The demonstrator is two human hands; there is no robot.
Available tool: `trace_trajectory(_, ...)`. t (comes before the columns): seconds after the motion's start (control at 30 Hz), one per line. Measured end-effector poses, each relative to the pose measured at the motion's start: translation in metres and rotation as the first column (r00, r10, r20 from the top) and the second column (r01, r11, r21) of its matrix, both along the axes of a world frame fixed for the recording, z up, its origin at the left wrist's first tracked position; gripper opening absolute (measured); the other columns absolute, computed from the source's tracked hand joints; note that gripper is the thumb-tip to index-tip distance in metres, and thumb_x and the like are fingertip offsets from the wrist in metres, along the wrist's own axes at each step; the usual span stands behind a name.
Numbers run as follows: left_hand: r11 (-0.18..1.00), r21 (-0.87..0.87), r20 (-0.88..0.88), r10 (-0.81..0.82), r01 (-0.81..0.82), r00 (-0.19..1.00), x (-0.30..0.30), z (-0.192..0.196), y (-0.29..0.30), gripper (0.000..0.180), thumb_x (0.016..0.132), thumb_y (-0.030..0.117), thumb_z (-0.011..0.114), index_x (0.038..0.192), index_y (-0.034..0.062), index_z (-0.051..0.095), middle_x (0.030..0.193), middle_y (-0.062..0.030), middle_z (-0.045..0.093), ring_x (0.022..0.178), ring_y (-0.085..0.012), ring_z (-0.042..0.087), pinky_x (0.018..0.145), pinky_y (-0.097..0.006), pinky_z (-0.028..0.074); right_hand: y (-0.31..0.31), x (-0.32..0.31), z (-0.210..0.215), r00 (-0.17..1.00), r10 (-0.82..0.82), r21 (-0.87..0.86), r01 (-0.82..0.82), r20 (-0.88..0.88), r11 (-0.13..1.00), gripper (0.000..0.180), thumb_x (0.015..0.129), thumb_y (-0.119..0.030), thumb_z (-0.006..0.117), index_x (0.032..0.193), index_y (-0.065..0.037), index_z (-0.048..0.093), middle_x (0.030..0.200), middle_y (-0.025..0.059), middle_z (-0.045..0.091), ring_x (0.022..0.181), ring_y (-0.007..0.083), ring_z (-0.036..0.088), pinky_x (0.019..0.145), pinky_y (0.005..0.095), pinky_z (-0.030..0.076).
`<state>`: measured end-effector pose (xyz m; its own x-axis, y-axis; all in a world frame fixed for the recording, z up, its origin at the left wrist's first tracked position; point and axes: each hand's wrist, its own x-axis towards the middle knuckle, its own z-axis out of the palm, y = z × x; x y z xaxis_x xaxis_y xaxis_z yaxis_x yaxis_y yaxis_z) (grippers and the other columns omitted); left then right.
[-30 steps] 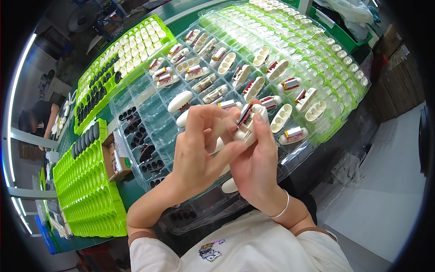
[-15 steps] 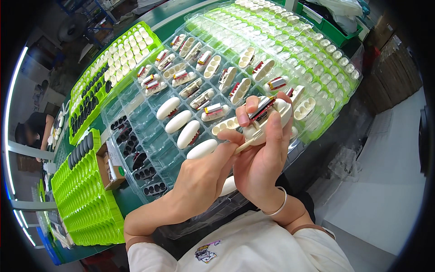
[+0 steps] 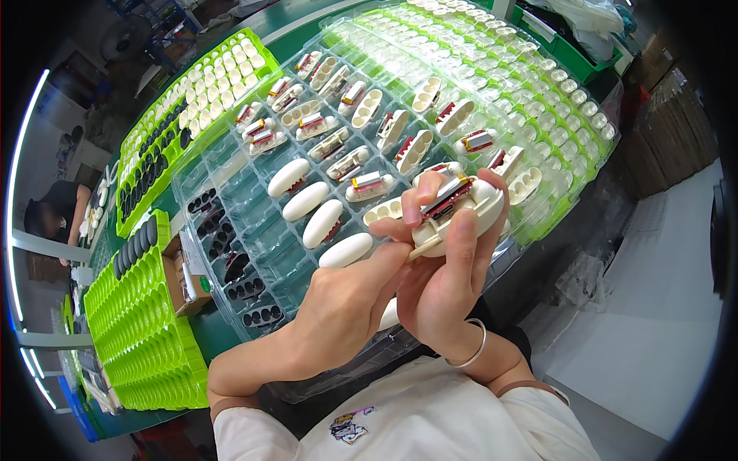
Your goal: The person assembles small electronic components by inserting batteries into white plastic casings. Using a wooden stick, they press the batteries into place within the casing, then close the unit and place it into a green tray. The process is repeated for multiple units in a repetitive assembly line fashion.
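An oval white casing (image 3: 486, 201) with a silver battery and a dark circuit board inside it rests in my right hand (image 3: 446, 296), its fingers wrapped round the shell and the thumb on the near side. My left hand (image 3: 342, 300) is closed in a pinch on a thin cream-coloured stick (image 3: 424, 247), whose far end lies against the near edge of the casing. The stick's other end is hidden in the fingers. Just left of my hands, a smooth white oval shell (image 3: 345, 250) lies in the clear tray.
The clear compartment tray (image 3: 265, 219) holds several white half-casings with batteries, plus black pieces (image 3: 246, 290). Green trays stand at left (image 3: 142, 338) and far left (image 3: 250, 46). Stacked clear trays (image 3: 492, 84) lie at right. A small cardboard box (image 3: 175, 284) sits beside the tray. Another person (image 3: 65, 211) is at far left.
The casing has turned slightly in my right hand, showing more of its white shell. My left hand still pinches the stick at the casing's edge. The whole view has shifted a little.
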<state>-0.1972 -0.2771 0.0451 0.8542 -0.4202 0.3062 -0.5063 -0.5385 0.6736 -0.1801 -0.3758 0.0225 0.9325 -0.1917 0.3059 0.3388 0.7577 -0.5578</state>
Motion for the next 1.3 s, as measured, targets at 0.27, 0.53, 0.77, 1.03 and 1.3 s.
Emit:
trace_trajectory(0.27, 0.996, -0.079, -0.105, -0.046, 0.038, 0.993, 0.005, 0.002, 0.002, 0.014, 0.081, 0.001, 0.048, 0.094, 0.0021, 0.052, 0.06, -0.0136, 0.05, 0.049, -0.0292, 0.051, 0.044, -0.029, 0.039, -0.004, 0.004, -0.003, 0.999, 0.043, 0.037, -0.043, -0.006, 0.998, 0.033, 0.09, -0.016, 0.033, 0.118, -0.018, 0.017, 0.093, 0.0098, 0.042, 0.08, 0.012, 0.046, 0.082, 0.042, 0.046)
trace_trajectory(0.53, 0.997, -0.042, -0.238, -0.067, 0.059, 0.969, 0.008, 0.015, 0.005, 0.015, 0.081, 0.005, 0.05, 0.094, 0.0044, 0.046, 0.063, -0.0147, 0.051, 0.054, -0.0309, 0.051, 0.047, -0.036, 0.039, -0.008, 0.005, 0.001, 0.976, 0.205, 0.275, -0.179, -0.068, 0.945, 0.03, 0.09, -0.026, 0.036, 0.117, -0.018, 0.025, 0.092, 0.0078, 0.042, 0.081, 0.0145, 0.047, 0.09, 0.0434, 0.039)
trace_trajectory(0.77, 0.997, -0.049, -0.235, -0.063, 0.052, 0.97, 0.008, 0.012, 0.005, 0.015, 0.08, 0.005, 0.05, 0.095, 0.0043, 0.046, 0.064, -0.0154, 0.051, 0.054, -0.0314, 0.051, 0.048, -0.037, 0.039, -0.007, 0.006, -0.001, 0.985, 0.168, 0.178, -0.157, -0.046, 0.971, 0.031, 0.09, -0.026, 0.037, 0.117, -0.018, 0.024, 0.092, 0.0081, 0.042, 0.081, 0.014, 0.047, 0.09, 0.0434, 0.039)
trace_trajectory(1.03, 0.997, -0.059, -0.288, -0.072, 0.057, 0.955, 0.007, 0.016, 0.008, 0.018, 0.079, 0.004, 0.051, 0.096, 0.0037, 0.048, 0.068, -0.0173, 0.052, 0.058, -0.0331, 0.053, 0.049, -0.037, 0.039, -0.005, 0.004, -0.001, 0.994, 0.104, 0.077, -0.102, -0.022, 0.992, 0.032, 0.09, -0.021, 0.035, 0.118, -0.018, 0.02, 0.093, 0.0092, 0.042, 0.079, 0.0117, 0.046, 0.087, 0.0442, 0.042)
trace_trajectory(1.3, 0.995, -0.096, -0.297, -0.066, 0.039, 0.952, 0.009, 0.011, 0.008, 0.018, 0.079, 0.004, 0.051, 0.098, 0.0033, 0.051, 0.064, -0.0182, 0.052, 0.056, -0.0325, 0.053, 0.049, -0.036, 0.04, -0.009, 0.007, -0.003, 0.987, 0.13, 0.065, -0.124, -0.091, 0.99, 0.031, 0.091, -0.024, 0.034, 0.118, -0.019, 0.021, 0.094, 0.009, 0.042, 0.079, 0.0121, 0.047, 0.084, 0.0446, 0.045)
